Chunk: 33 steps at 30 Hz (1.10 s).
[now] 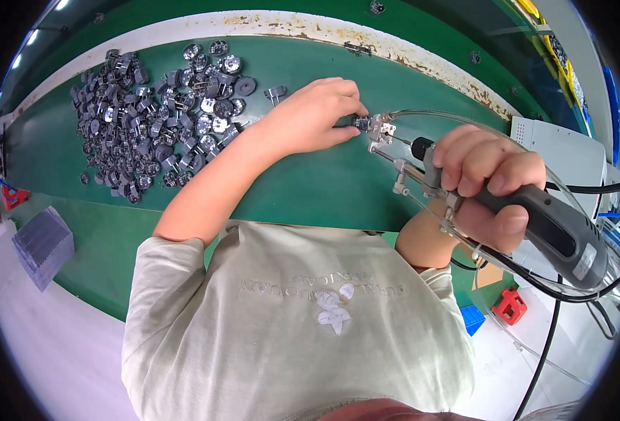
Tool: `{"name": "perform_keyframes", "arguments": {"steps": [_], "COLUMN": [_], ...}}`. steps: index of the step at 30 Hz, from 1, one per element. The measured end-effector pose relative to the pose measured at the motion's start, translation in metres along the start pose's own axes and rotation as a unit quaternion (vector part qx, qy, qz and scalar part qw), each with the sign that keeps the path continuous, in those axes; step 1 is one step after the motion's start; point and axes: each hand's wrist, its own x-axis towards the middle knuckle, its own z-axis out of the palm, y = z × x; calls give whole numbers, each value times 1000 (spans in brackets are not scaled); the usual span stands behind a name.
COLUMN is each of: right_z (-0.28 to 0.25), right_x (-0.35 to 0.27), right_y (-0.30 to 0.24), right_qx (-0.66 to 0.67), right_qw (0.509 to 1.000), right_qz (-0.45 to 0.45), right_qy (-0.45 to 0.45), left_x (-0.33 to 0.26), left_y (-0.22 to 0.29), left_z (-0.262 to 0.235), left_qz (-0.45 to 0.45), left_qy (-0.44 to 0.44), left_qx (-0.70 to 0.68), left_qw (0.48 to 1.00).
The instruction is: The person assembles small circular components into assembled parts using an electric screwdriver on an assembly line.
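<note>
My right hand [489, 168] is wrapped round a grey and black electric screwdriver [566, 242] with a metal nozzle [381, 130] at its front, pointing left. My left hand [317, 116] pinches a small dark part [361, 123] between thumb and fingers, right at the nozzle's end. Fingers and nozzle hide much of that part, so its full shape does not show. Left of this hand, one loose grey part with metal pins [275, 93] lies on the green bench top [289, 182]. Clear tubing [457, 114] runs along the screwdriver.
Many small round grey parts with pins [124, 126] lie heaped on the bench's left side. A worn white ledge [275, 24] borders its far edge. At right stand a light grey box [555, 151] and a black cable [545, 358]. A red holder [510, 306] sits lower right.
</note>
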Motion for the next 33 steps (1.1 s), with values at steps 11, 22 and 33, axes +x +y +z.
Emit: {"name": "perform_keyframes", "arguments": {"steps": [11, 22, 33], "right_z": [-7, -6, -4], "right_x": [-7, -8, -6], "right_y": [21, 22, 24], "right_qx": [-17, -18, -29], "right_qw": [999, 998, 996], "right_qz": [43, 58, 69], "right_qy": [-18, -26, -38], "left_x": [-1, -1, -1], "left_y": [-4, -3, -4], "left_z": [-1, 1, 2], "left_qz": [-5, 3, 6], "left_qy": [6, 11, 19], "left_qx": [7, 12, 8], "left_qw": [1000, 1000, 1000]}}
